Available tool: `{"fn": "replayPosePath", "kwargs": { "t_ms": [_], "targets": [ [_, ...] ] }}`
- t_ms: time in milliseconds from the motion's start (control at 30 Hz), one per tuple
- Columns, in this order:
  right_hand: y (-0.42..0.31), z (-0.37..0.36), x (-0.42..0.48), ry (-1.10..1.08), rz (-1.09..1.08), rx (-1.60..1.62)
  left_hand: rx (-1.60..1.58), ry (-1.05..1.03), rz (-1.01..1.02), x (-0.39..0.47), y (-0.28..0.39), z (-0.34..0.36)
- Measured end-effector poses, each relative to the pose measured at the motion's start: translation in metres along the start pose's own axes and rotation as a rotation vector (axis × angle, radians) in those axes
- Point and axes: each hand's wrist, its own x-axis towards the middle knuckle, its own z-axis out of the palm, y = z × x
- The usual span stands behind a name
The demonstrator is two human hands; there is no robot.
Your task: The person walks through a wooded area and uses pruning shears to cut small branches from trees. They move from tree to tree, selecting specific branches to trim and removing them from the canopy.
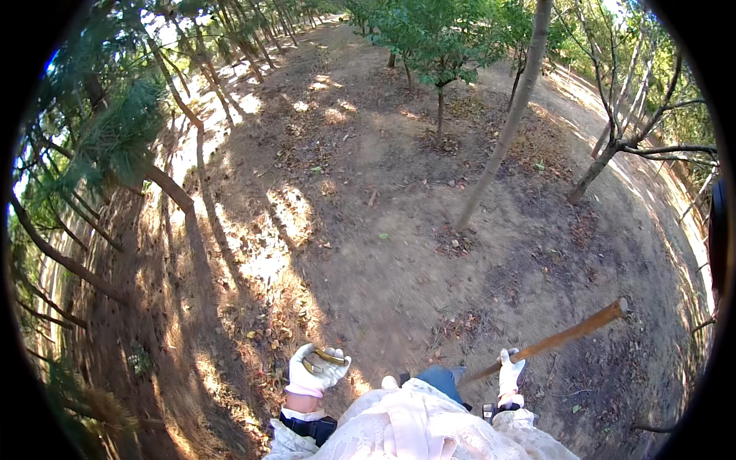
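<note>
In a white glove, my left hand (316, 371) is raised at lower centre, its fingers curled around a small, curved yellow-brown object (329, 356). The object's exact kind is unclear. My right hand (509, 371), also gloved in white, grips a long wooden handle (569, 333). The handle slants from beside my leg up to the right, its thick cut end pointing away from me. A grey piece (459, 372), possibly a metal tool head, shows near its lower end, mostly hidden by my blue trouser leg (440, 382) and pale lace clothing (420, 422).
Dry soil with scattered leaves (368, 276) lies ahead. A slim bare trunk (506, 132) rises right of centre, near a small leafy tree (440, 109). A branching bare tree (598, 167) stands farther right. Pines (172, 187) with low branches line the left side.
</note>
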Motion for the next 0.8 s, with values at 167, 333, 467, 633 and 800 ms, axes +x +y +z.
{"fn": "replayPosePath", "kwargs": {
  "t_ms": [167,333,467,633,800],
  "targets": [
    [0.066,0.036,0.049,0.026,0.051,-0.12,-0.081,0.068,-0.144,0.059,0.015,0.061],
    [0.065,0.107,0.136,-0.057,0.287,-0.214,-0.15,0.111,0.018,0.124,0.043,0.112],
    [0.027,0.179,0.246,-0.231,0.347,-0.37,-0.192,0.085,0.162,0.175,0.073,0.177],
    [-0.027,0.313,0.366,-0.531,0.278,-0.309,-0.225,-0.027,0.292,0.207,0.094,0.287],
    [-0.105,0.434,0.442,-0.632,0.195,-0.105,-0.14,-0.035,0.199,0.27,0.12,0.363]
  ]
}}
